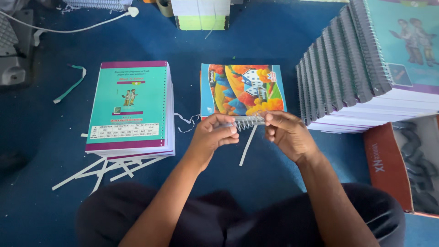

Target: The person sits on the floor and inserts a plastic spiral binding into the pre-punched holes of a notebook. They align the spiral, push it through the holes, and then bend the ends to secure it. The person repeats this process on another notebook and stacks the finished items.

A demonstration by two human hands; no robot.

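Wire binding coil (248, 121) pinched at both ends — left hand (211, 135), right hand (284, 132).
Both hands' fingers are closed on the coil, held over the near edge of a bright house-pictured booklet (242, 89) on blue floor (41, 201). White paper strips (105, 170) lie near left, under a teal-and-purple stack (130, 107). Right — an open carton (388, 164) with dark coils inside; above it, slanted spiral-bound books (366, 68). Far: white-and-green pad block (201, 16).

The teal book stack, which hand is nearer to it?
Left. The left hand is just right of the teal book stack; the right hand is farther right, past the wire coil.
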